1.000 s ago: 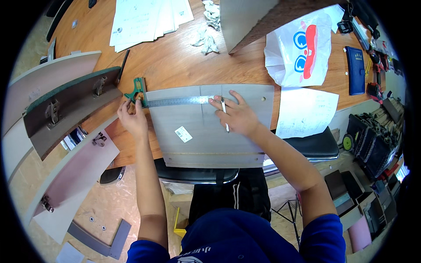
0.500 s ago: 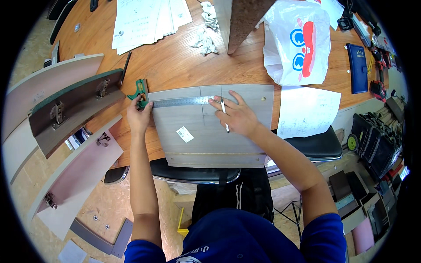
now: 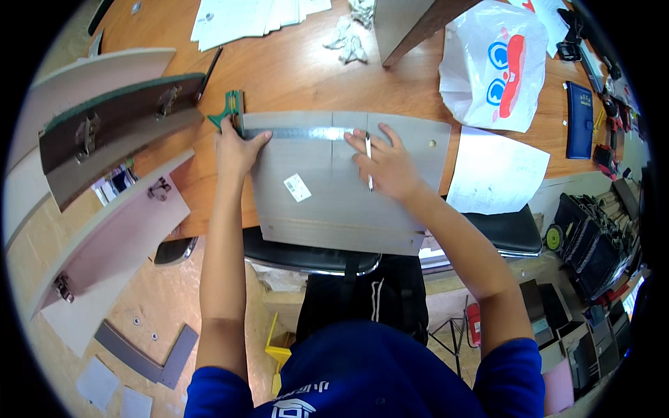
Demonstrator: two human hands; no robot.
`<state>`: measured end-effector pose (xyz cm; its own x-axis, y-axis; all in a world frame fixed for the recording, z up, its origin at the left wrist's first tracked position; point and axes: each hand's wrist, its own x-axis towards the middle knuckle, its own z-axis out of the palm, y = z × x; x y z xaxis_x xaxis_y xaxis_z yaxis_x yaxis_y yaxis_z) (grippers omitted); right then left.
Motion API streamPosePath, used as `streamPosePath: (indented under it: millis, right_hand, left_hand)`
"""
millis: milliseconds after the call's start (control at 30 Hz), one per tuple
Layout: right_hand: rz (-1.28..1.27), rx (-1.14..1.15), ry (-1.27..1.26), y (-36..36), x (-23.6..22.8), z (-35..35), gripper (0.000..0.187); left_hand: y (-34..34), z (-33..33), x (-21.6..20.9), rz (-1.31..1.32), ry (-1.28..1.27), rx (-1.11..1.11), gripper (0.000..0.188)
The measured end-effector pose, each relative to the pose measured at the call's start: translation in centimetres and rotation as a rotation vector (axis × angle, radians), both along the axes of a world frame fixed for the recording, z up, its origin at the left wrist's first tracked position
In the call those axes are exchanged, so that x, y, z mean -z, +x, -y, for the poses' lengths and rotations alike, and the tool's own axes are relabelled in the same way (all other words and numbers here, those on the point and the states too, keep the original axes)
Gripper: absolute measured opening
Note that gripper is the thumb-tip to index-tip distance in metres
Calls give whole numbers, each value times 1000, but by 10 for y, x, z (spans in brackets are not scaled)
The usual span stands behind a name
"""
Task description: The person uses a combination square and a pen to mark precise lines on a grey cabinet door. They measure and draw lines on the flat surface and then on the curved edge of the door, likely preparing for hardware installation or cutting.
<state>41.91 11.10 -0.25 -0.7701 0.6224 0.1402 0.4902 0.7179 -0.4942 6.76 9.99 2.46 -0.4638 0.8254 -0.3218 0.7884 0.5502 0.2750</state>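
One grey rectangular board (image 3: 348,188) bears a small white sticker (image 3: 297,187).

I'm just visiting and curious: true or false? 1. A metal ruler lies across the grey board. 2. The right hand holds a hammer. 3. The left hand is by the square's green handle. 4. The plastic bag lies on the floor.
1. True: the metal ruler lies across the grey board.
2. False: the right hand holds a pencil.
3. True: the left hand rests beside the green handle.
4. False: the white plastic bag lies on the wooden table.
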Motion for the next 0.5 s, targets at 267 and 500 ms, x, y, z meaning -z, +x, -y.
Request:
streamPosePath:
  millis: [267, 500]
  right_hand:
    - [-21, 12, 20, -3, 2, -1, 20]
    - [-47, 13, 1, 1, 2, 2, 19]
  left_hand:
    - [1, -1, 6, -1, 47, 15, 114]
    - [0, 0, 13, 4, 65, 30, 114]
